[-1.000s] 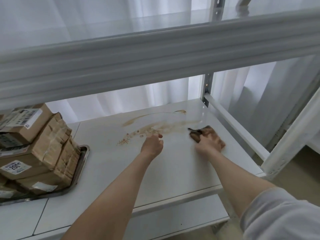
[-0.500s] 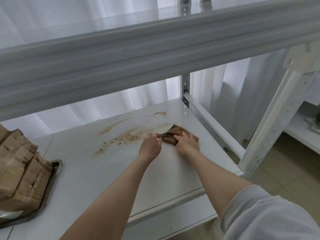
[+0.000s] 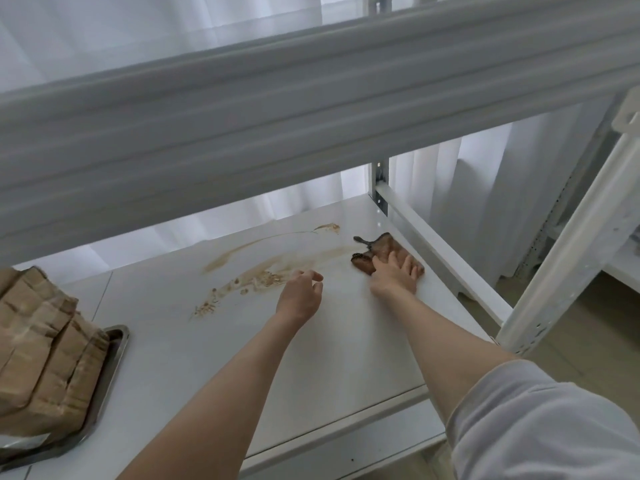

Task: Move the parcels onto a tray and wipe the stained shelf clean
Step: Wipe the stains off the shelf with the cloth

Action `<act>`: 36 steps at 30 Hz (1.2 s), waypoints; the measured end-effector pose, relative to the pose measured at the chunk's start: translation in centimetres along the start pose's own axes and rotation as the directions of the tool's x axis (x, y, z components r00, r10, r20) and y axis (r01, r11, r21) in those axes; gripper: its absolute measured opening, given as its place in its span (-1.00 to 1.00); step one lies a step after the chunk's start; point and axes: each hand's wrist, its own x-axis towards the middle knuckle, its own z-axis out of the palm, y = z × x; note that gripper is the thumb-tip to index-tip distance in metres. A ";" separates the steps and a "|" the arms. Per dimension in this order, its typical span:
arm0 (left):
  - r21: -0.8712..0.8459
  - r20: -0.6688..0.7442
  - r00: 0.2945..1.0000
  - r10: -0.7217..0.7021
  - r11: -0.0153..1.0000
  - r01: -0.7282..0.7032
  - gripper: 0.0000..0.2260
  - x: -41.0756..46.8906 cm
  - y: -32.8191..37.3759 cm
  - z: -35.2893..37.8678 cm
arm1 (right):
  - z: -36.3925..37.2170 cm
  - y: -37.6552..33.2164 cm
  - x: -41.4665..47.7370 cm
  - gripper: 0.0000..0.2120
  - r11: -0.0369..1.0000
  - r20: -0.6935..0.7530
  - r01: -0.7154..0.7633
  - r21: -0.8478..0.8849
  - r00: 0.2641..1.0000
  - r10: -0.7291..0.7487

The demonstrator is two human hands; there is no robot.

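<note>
A brown streaky stain (image 3: 263, 271) runs across the white shelf (image 3: 214, 355). At the shelf's right side lies a brown cloth (image 3: 381, 252), and my right hand (image 3: 394, 277) presses flat on it with straight, spread fingers. My left hand (image 3: 300, 296) hovers just right of the stain, fingers loosely curled and holding nothing. On the far left, brown paper parcels (image 3: 45, 351) are stacked on a metal tray (image 3: 114, 344).
The upper shelf's thick white beam (image 3: 311, 109) hangs low over the work area. A white side rail (image 3: 440, 258) and upright post (image 3: 568, 244) bound the shelf on the right. White curtains hang behind. Another shelf unit shows at the far right.
My right hand slid the cloth rightward, away from the stain's end, and now lies flat on it. My left hand let go of the cloth's edge and drew back.
</note>
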 end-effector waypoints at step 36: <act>-0.090 -0.214 0.870 -0.444 0.896 0.435 -0.62 -16.0 -10.2 -3.0 | 8.3 -11.8 -14.7 -0.57 0.714 0.330 0.700 0.017 0.671 -0.665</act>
